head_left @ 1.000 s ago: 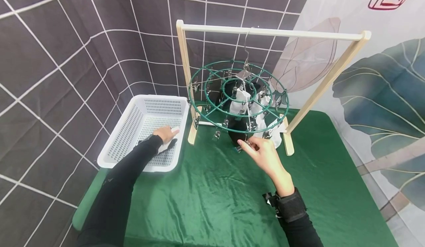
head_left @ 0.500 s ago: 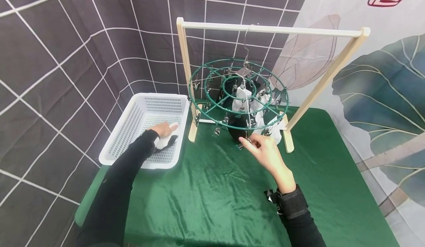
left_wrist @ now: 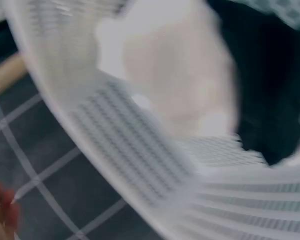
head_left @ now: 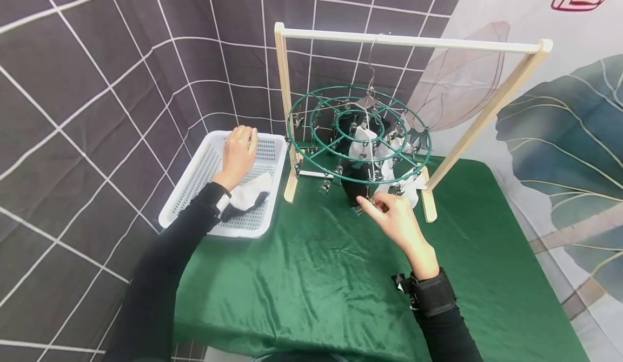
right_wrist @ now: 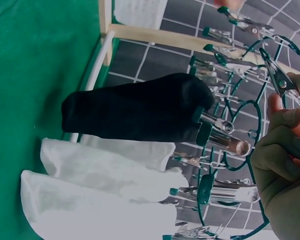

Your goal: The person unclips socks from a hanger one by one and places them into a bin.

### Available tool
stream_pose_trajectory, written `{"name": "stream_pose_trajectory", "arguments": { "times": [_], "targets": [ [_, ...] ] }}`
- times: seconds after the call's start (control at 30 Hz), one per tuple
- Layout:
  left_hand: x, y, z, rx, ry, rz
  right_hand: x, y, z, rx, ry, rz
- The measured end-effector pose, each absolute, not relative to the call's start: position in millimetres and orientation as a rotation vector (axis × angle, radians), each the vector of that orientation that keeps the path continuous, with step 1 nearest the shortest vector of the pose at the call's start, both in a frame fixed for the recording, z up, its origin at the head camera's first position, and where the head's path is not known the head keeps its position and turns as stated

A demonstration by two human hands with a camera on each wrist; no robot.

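Observation:
My left hand [head_left: 238, 153] hovers over the white plastic basket [head_left: 165, 218], fingers extended and holding nothing. Inside that basket lie a white sock [head_left: 253, 189] and a black sock [head_left: 245, 213], both large in the left wrist view. With thumb and fingers, my right hand [head_left: 400, 218] pinches a metal clip [right_wrist: 276, 75] at the front rim of a round green clip hanger [head_left: 336, 177]. From other clips hang a black sock [right_wrist: 135, 110] and several white socks [right_wrist: 110, 167].
A wooden rack [head_left: 486, 129] with a white top bar [head_left: 413, 41] carries the hanger by its hook. The green cloth [head_left: 292, 275] covers the table beneath. A dark grid-patterned curtain [head_left: 87, 151] borders the left and back.
My left hand has let go of the white sock, leaving it in the basket, and has moved up toward the basket's far side. My right hand keeps pinching the clip.

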State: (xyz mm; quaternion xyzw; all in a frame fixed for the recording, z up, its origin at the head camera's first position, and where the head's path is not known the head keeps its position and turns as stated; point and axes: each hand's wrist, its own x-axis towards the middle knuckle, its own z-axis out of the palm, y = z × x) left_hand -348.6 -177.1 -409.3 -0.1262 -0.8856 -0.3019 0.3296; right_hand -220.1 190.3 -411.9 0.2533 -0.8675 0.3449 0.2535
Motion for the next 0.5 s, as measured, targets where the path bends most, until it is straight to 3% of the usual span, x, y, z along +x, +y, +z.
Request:
{"name": "stream_pose_trajectory", "arguments": {
  "times": [0.3, 0.5],
  "targets": [
    [-304.1, -89.2, -384.8, -1.055, -1.651, -0.731, -220.6, 189.8, -410.3, 0.699, -2.342, 0.933],
    [-285.5, -56.5, -379.3, -1.239, -1.758, -0.597, -222.6, 188.6, -409.7, 0.730, -2.305, 0.933]
  ]
}}
